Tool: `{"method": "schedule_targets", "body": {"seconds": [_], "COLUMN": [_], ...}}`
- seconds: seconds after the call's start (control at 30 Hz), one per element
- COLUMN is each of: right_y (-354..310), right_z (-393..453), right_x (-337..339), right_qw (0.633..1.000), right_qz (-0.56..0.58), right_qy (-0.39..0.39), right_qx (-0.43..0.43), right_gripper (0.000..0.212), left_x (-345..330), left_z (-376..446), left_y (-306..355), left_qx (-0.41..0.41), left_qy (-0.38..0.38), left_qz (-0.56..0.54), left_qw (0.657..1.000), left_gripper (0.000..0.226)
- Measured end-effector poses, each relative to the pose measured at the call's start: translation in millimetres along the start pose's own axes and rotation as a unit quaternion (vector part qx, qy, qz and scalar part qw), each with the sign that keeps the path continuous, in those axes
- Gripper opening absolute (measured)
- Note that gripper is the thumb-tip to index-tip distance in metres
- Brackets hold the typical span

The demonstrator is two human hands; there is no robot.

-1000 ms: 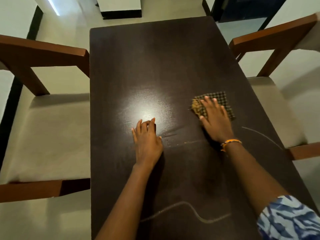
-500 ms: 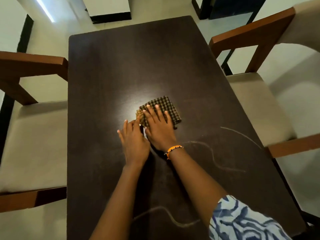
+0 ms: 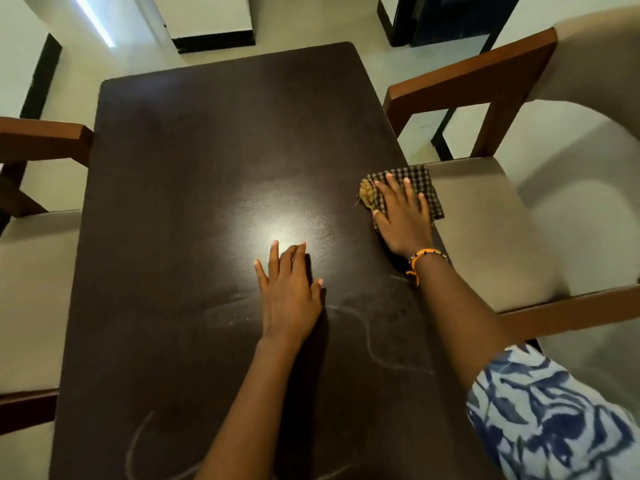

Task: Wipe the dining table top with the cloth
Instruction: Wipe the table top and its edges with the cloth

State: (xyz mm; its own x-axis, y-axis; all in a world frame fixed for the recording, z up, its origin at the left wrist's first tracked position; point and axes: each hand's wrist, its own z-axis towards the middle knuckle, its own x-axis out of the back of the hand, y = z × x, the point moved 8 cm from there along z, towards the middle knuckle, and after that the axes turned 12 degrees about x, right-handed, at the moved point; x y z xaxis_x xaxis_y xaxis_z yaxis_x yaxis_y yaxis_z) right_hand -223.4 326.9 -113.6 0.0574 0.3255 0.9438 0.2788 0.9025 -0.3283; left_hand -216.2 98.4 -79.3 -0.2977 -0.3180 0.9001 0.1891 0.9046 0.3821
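Observation:
The dark brown dining table top (image 3: 194, 174) fills the middle of the head view, with a bright glare spot near its centre. A folded checked cloth (image 3: 424, 183) lies at the table's right edge, partly hanging over it. My right hand (image 3: 401, 220) presses flat on the cloth, fingers spread, an orange bracelet on the wrist. My left hand (image 3: 289, 292) rests flat on the bare table just below the glare, holding nothing. Pale curved smear lines (image 3: 372, 344) run across the near part of the table.
A wooden chair with a beige seat (image 3: 491, 237) stands close against the table's right side, right beside the cloth. Another chair (image 3: 31, 289) stands on the left. Pale floor and dark-based furniture (image 3: 211, 39) lie beyond the far end.
My right hand has swept the cloth from the table's centre, next to my left hand, out to the right edge. My left hand stays flat in about the same spot.

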Motion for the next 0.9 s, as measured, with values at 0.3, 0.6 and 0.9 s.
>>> {"method": "schedule_targets", "body": {"seconds": [0.3, 0.6, 0.9], "right_y": [16, 4, -3], "right_z": [43, -121, -127], "right_x": [7, -3, -8], "right_qw": [1.000, 0.999, 0.996], "right_qz": [0.023, 0.008, -0.031], "right_qy": [-0.004, -0.022, -0.056], "right_qx": [0.013, 0.037, 0.067], "right_gripper": [0.055, 0.057, 0.065], "left_x": [-26, -41, -52], "left_z": [-9, -12, -13], "left_y": [15, 7, 10], "left_qx": [-0.018, -0.023, -0.010], "left_qy": [-0.016, -0.107, -0.122], "left_qz": [0.091, 0.179, 0.165], "left_qw": [0.996, 0.978, 0.979], "left_gripper": [0.099, 0.148, 0.149]}}
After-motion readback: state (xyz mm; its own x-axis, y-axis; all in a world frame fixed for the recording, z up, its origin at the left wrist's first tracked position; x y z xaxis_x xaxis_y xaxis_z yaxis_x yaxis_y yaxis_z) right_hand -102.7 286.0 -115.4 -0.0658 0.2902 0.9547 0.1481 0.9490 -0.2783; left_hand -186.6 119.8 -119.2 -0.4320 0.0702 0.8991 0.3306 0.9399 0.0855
